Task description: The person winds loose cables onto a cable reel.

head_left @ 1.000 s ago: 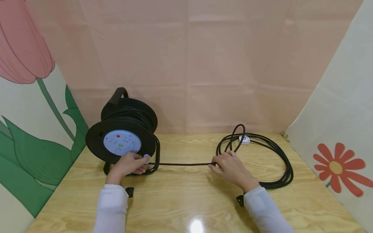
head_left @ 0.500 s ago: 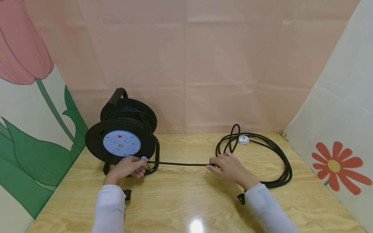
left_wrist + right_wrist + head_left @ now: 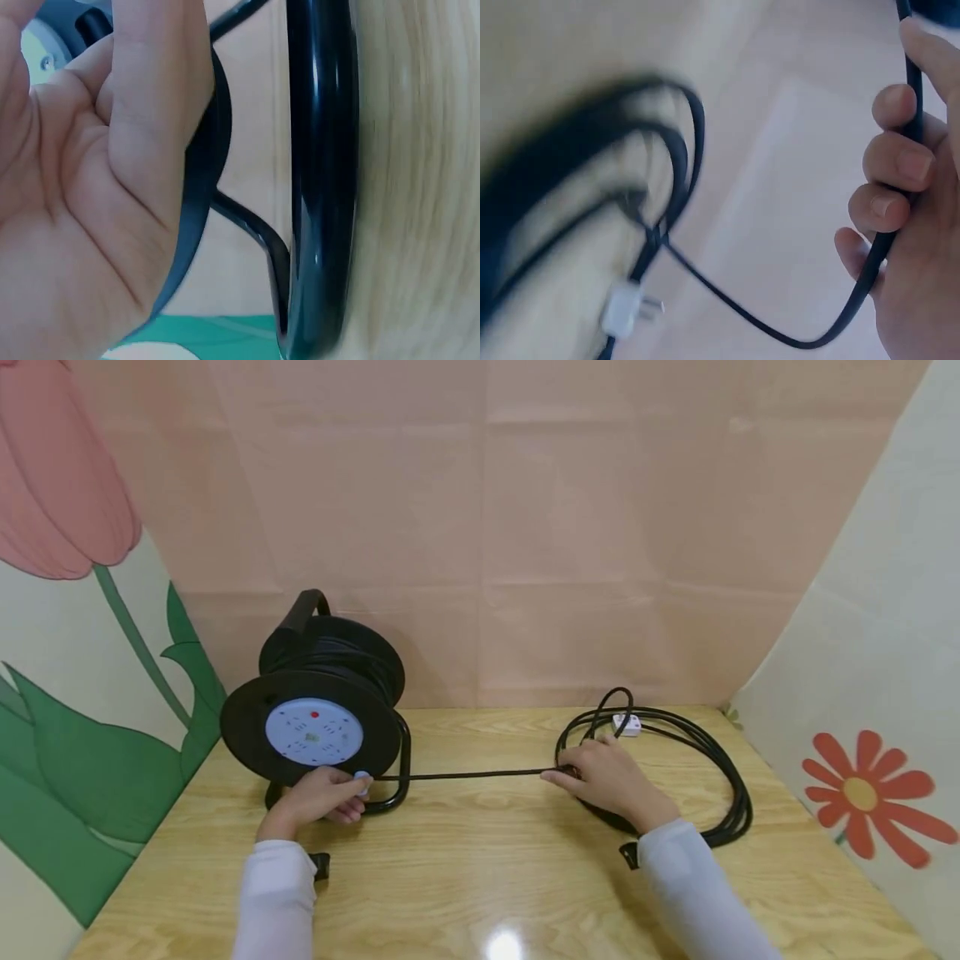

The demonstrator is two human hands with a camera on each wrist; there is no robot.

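Note:
A black cable reel (image 3: pixel 243 727) with a pale blue socket face stands on its tubular frame at the left of the table. At the lower right of its front disc, my left hand (image 3: pixel 315 797) pinches a small light blue knob (image 3: pixel 362 783). From the reel a black cable (image 3: pixel 480 775) runs taut to my right hand (image 3: pixel 611 777), which holds it. The right wrist view shows the fingers (image 3: pixel 911 165) curled round the cable. In the left wrist view, the palm (image 3: pixel 82 202) fills the left side and the knob is hidden.
Loose loops of cable (image 3: pixel 738 802) lie on the table at the right, with a white plug (image 3: pixel 627 725) behind the right hand. The reel's black frame tube (image 3: pixel 322 180) passes close beside the left hand. A pink wall covering (image 3: pixel 480 527) rises behind the table.
The knob has moved down and left with my left hand, and the reel's face has turned slightly clockwise. My right hand has shifted a little right along with the cable.

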